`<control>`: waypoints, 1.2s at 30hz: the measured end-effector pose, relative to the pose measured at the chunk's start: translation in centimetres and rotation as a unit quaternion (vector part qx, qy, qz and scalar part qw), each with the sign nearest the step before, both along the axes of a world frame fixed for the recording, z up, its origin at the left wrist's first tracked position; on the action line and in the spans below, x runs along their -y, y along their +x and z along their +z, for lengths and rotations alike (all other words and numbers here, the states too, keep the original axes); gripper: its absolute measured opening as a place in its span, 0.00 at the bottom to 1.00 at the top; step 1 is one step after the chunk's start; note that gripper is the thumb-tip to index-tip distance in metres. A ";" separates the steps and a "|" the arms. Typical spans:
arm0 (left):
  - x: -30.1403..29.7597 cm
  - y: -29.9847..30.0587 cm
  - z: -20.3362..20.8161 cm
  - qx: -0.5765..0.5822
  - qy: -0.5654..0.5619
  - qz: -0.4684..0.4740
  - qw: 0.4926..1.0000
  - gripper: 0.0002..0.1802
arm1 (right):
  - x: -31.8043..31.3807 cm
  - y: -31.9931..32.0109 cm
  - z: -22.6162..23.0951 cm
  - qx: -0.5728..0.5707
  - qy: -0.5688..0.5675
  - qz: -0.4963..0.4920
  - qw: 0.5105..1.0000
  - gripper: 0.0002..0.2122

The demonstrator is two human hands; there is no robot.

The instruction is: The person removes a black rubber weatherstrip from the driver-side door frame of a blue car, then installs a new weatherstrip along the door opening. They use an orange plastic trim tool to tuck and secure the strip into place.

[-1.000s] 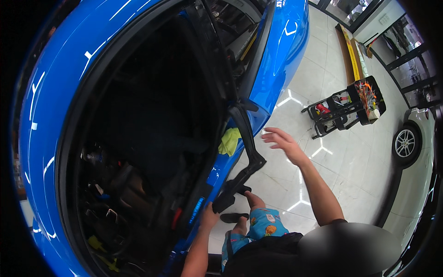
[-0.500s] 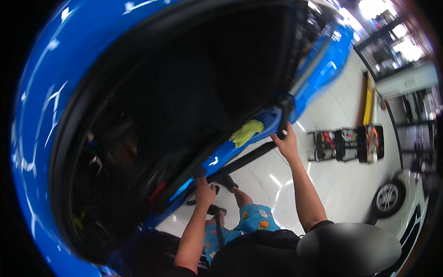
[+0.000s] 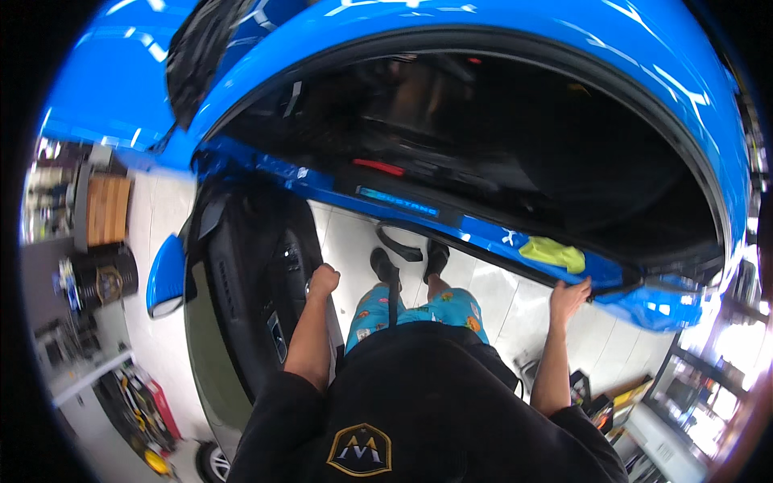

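Left fingers (image 3: 331,274): curled in toward the palm, just beside the open door; whether they grip anything, I cannot tell.
Right fingers (image 3: 579,288): bent over the black strip near its right end; whether they pinch it or only touch it, I cannot tell.
Strip (image 3: 499,258): black and narrow, running along the outer lower edge of the sill, between the two hands.
Loop (image 3: 407,253): black, hanging near the shoes below the sill; whether it joins the strip, I cannot tell.
Sill (image 3: 475,228): glossy blue, crossing under the dark door opening.
Plate (image 3: 403,201): set on the sill, with a row of light-blue capital letters.
Cloth (image 3: 554,254): yellow-green, crumpled, lying on the sill near the right hand.
Door (image 3: 266,282): dark inner panel, swung open at the person's left, with a blue mirror (image 3: 165,274).
Shirt (image 3: 403,378): black, bearing a gold-edged crest (image 3: 359,449) around one large pale letter.
Drum (image 3: 101,278): black, round emblem, far left.
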State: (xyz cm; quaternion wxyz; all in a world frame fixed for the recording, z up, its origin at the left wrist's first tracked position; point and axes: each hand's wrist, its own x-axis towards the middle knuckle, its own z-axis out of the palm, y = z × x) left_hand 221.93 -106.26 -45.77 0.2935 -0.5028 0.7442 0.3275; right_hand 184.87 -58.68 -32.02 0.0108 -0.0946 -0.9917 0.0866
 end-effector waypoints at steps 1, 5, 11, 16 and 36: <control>0.7 1.1 0.1 -0.011 -0.004 0.043 0.999 0.21 | 3.4 0.7 0.5 0.020 -0.013 0.063 0.998 0.38; 0.9 3.4 -1.9 -0.033 -0.024 0.134 0.990 0.19 | 14.4 5.3 -3.5 0.063 -0.076 0.406 0.908 0.35; 4.1 -1.1 0.2 -0.264 -0.052 0.262 0.927 0.20 | 28.9 12.4 -0.3 0.299 -0.187 0.528 0.773 0.31; 16.4 -12.2 8.9 -0.535 -0.116 0.420 0.724 0.16 | 28.5 11.8 -2.6 0.353 -0.125 0.531 0.760 0.23; 44.3 -10.4 6.5 -0.643 -0.088 0.639 0.413 0.16 | 7.1 10.1 -4.9 0.357 -0.095 0.241 0.897 0.17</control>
